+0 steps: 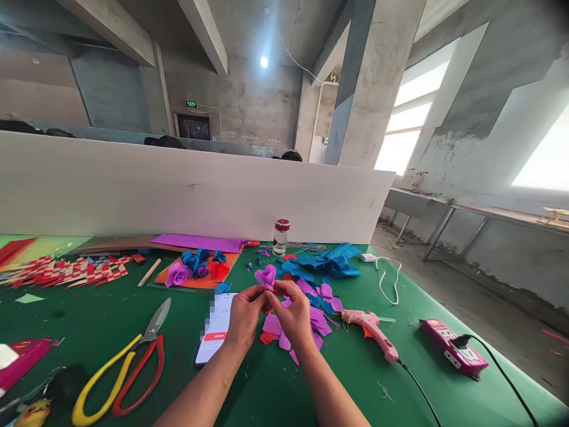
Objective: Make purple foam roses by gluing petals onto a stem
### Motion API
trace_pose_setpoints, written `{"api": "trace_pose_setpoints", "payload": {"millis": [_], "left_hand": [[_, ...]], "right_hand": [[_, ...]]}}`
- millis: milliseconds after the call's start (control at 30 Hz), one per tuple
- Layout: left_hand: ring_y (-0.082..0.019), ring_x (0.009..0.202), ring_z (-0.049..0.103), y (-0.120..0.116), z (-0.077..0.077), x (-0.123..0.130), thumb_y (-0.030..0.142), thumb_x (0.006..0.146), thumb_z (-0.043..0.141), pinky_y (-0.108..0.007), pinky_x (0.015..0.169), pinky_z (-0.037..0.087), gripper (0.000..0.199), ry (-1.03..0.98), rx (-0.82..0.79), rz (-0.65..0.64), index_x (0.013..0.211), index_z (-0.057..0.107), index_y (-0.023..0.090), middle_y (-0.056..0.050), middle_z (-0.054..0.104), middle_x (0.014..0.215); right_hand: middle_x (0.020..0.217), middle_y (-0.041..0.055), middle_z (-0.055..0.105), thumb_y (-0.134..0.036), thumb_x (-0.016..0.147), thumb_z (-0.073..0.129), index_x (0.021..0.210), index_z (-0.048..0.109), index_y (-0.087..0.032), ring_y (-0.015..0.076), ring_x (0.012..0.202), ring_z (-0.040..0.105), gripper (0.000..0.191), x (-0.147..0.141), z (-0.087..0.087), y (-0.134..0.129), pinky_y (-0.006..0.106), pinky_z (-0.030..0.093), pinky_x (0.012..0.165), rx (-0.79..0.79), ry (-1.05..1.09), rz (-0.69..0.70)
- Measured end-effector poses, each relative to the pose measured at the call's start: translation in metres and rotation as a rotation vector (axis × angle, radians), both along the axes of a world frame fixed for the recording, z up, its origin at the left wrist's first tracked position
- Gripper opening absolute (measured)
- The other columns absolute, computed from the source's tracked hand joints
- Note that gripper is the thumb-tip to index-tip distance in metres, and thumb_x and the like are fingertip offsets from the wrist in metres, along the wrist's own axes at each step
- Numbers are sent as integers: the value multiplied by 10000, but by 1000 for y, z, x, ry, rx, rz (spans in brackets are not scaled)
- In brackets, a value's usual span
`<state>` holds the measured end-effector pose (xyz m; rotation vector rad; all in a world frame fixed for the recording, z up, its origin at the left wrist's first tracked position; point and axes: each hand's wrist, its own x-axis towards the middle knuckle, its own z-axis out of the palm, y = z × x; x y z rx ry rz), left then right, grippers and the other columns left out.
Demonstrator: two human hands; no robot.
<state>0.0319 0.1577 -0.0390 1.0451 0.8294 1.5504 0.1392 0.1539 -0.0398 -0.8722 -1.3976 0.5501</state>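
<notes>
Between the fingertips of both hands is a purple paper flower (265,276), its cupped petals standing up above them. My left hand (245,311) pinches it from the left and my right hand (291,308) from the right; the lower part is hidden by the fingers. Loose purple crepe paper petals (319,320) lie under and beside my right hand. Right of them rests a pink hot glue gun (371,332). A phone (217,326) with its screen lit lies partly behind my left hand.
Scissors (142,356) with yellow and red handles lie at left. Finished paper flowers (178,274) sit on an orange sheet (231,262). Blue crepe paper (333,261), a red-capped jar (281,237), a white cable (391,281) and a pink power strip (453,349) are around. A white partition (191,190) stands behind.
</notes>
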Motion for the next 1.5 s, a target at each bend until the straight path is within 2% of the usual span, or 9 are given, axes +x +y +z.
{"api": "trace_pose_setpoints", "payload": {"millis": [167, 433, 533, 667, 767, 1033, 1133, 1300, 1500], "left_hand": [[-87, 494, 439, 0, -2, 1, 312, 663, 767, -210, 490, 347, 181, 43, 5, -31, 771, 769, 167, 27, 566, 518], [-90, 501, 446, 0, 1, 0, 323, 647, 788, -214, 493, 355, 204, 27, 6, -48, 772, 767, 163, 16, 578, 538], [-93, 502, 445, -1, 3, 0, 326, 648, 787, -218, 498, 356, 190, 31, 6, -52, 747, 762, 165, 21, 563, 524], [-102, 498, 441, -4, 7, -1, 326, 663, 774, -230, 515, 359, 177, 65, 34, -59, 759, 771, 176, 32, 537, 483], [-105, 497, 447, -6, 10, -1, 327, 658, 777, -235, 528, 363, 171, 101, 57, -67, 759, 777, 189, 36, 544, 480], [-104, 491, 459, -6, 10, -3, 303, 686, 759, -232, 511, 366, 132, 118, 45, -148, 744, 770, 184, 29, 561, 488], [-97, 488, 460, -3, 8, -5, 302, 679, 769, -220, 490, 354, 142, 73, 16, -148, 739, 757, 174, 26, 563, 498], [-89, 494, 454, -1, 5, -6, 314, 679, 774, -212, 488, 351, 171, 78, 16, -140, 758, 754, 164, 27, 551, 514], [-95, 498, 445, -5, 8, -5, 320, 679, 771, -221, 484, 349, 165, 124, 33, -160, 732, 757, 165, 26, 539, 508]], "right_hand": [[748, 14, 666, -258, 793, 663, 823, 703, -191, 160, 699, 607, 84, 1, 1, -1, 268, 486, 662, -12, 24, -58], [766, 29, 695, -327, 797, 658, 826, 723, -190, 171, 702, 619, 154, 4, 1, 2, 277, 499, 661, -57, 85, 14], [759, 32, 693, -360, 769, 686, 832, 720, -193, 175, 695, 617, 182, 4, -3, 5, 279, 501, 634, -131, 220, 143], [711, 2, 655, -375, 702, 748, 821, 690, -206, 144, 589, 569, 215, 3, -2, 7, 274, 485, 567, -284, 463, 433], [665, -20, 618, -391, 665, 776, 805, 655, -214, 133, 542, 546, 256, 6, 1, 6, 293, 486, 581, -361, 528, 609], [716, -13, 617, -388, 687, 768, 872, 670, -218, 135, 595, 563, 270, 18, 3, 3, 309, 483, 667, -415, 557, 801], [749, 0, 639, -377, 716, 748, 958, 685, -205, 131, 600, 571, 304, 17, 6, 2, 309, 486, 682, -393, 509, 775], [731, -10, 652, -349, 678, 778, 841, 671, -208, 138, 590, 595, 240, 10, 7, 2, 275, 487, 601, -327, 459, 581], [606, -37, 617, -372, 695, 768, 773, 634, -211, 138, 511, 581, 223, 13, 5, 3, 303, 494, 602, -352, 516, 658]]}}
